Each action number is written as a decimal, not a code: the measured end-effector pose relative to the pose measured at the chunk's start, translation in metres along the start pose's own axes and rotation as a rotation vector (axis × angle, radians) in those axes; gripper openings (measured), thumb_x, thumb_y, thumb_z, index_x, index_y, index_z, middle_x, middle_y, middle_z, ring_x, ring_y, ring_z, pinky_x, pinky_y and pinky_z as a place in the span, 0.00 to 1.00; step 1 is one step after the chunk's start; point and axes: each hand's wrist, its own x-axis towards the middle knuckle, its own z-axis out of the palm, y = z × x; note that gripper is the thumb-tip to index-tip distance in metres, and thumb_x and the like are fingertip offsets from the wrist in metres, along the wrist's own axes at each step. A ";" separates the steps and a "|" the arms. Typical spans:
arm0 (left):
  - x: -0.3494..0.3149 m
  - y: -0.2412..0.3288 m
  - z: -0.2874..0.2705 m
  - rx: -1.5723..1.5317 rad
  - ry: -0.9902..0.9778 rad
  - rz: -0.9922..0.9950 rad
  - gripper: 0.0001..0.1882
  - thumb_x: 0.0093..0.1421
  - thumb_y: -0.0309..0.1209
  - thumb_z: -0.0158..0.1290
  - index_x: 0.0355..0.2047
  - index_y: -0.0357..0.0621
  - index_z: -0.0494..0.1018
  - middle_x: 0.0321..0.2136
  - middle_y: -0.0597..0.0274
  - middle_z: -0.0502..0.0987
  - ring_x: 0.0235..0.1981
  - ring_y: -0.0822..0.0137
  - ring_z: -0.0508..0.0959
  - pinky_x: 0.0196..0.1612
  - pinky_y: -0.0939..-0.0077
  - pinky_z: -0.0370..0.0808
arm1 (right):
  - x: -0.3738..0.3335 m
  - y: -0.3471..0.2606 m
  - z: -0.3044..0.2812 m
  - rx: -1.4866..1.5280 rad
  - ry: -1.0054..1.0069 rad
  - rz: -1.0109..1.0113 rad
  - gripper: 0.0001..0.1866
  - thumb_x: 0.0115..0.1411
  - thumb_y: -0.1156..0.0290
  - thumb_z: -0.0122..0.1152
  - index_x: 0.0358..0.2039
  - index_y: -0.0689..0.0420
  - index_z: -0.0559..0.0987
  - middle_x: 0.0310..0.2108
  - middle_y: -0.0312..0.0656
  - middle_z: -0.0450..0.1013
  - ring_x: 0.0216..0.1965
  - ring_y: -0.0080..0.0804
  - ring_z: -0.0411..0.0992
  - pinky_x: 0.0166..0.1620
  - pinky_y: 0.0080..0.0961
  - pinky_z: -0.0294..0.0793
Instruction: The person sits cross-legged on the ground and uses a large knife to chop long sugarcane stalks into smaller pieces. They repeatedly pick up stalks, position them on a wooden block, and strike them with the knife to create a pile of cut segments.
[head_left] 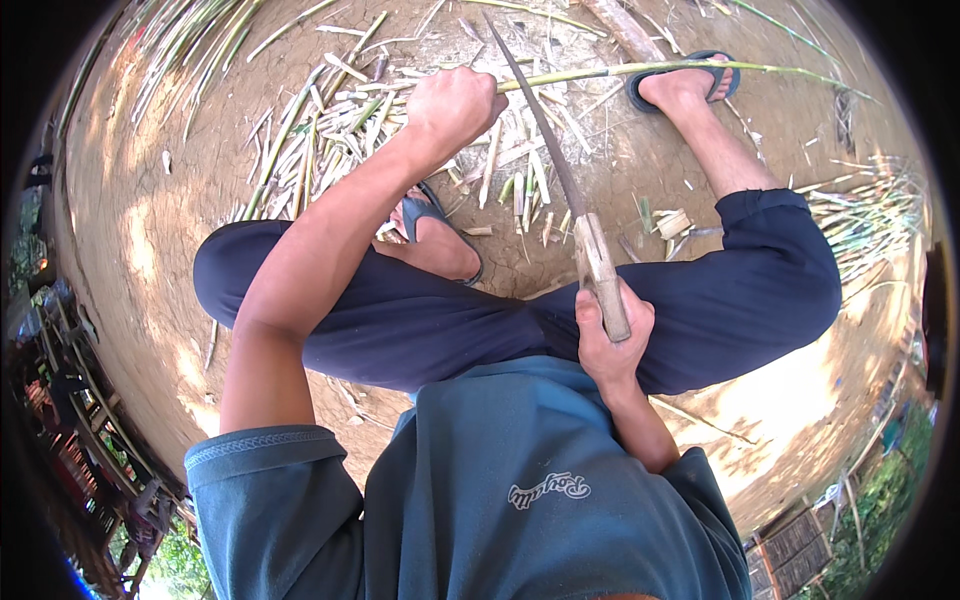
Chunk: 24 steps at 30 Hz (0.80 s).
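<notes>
My left hand (452,112) is closed in a fist around one end of a long, thin green-yellow stalk (640,68). The stalk runs off to the right, past my sandalled right foot (690,88), and thins toward its far end. In my right hand (615,330), close to my lap, is the wooden handle of a long narrow knife (560,165). Its dark blade points up and away, crossing the stalk just right of my left fist. Whether blade and stalk touch, I cannot tell.
Short cut stalk pieces (375,110) litter the ground between my feet. Long stalks (190,50) lie in a pile at the far left, and another bundle (870,215) lies at the right. A wooden log (625,30) lies at the far side, near my right foot.
</notes>
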 end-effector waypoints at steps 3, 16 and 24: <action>0.005 0.012 -0.003 -0.015 0.005 -0.016 0.20 0.61 0.43 0.52 0.26 0.36 0.79 0.23 0.41 0.79 0.26 0.45 0.82 0.32 0.54 0.79 | -0.006 0.000 -0.003 -0.004 0.002 0.012 0.11 0.55 0.73 0.61 0.20 0.61 0.71 0.11 0.34 0.60 0.13 0.18 0.57 0.19 0.22 0.59; 0.023 0.028 -0.007 0.002 -0.082 -0.067 0.18 0.60 0.41 0.51 0.26 0.38 0.81 0.23 0.46 0.81 0.27 0.53 0.84 0.30 0.58 0.81 | -0.016 -0.007 -0.010 -0.046 0.062 0.057 0.10 0.54 0.75 0.60 0.19 0.61 0.70 0.10 0.34 0.59 0.12 0.18 0.57 0.18 0.22 0.59; 0.024 0.025 -0.001 -0.001 -0.031 -0.064 0.22 0.61 0.45 0.52 0.27 0.37 0.80 0.22 0.45 0.80 0.26 0.50 0.83 0.31 0.56 0.80 | -0.019 -0.005 -0.012 -0.080 0.037 0.042 0.10 0.53 0.74 0.61 0.19 0.61 0.70 0.10 0.35 0.60 0.12 0.19 0.57 0.19 0.23 0.59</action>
